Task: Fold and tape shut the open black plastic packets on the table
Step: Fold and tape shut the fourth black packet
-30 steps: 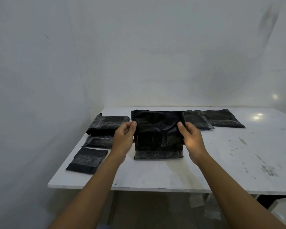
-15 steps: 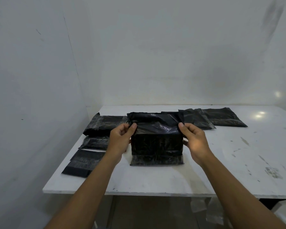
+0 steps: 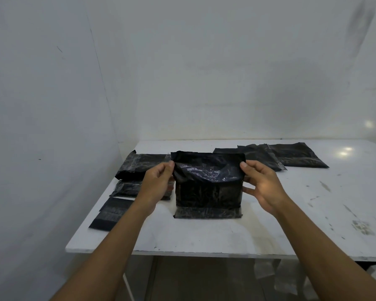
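A black plastic packet [image 3: 207,197] lies in the middle of the white table [image 3: 204,235], its far flap lifted and curling toward me. My left hand [image 3: 158,183] pinches the flap's left corner and my right hand [image 3: 264,185] pinches its right corner. A strip of tape crosses the packet's near end. Several other black packets lie around it: a stack at the left [image 3: 139,165] and flat ones at the back right [image 3: 295,156].
A folded black packet [image 3: 112,213] lies near the table's left front corner. White walls close in at the left and behind. The table's front edge runs just below my forearms. Crumpled clear plastic [image 3: 267,269] hangs under the table.
Both hands have lifted the packet's far flap and brought it over toward me, so it now curls above the packet's body.
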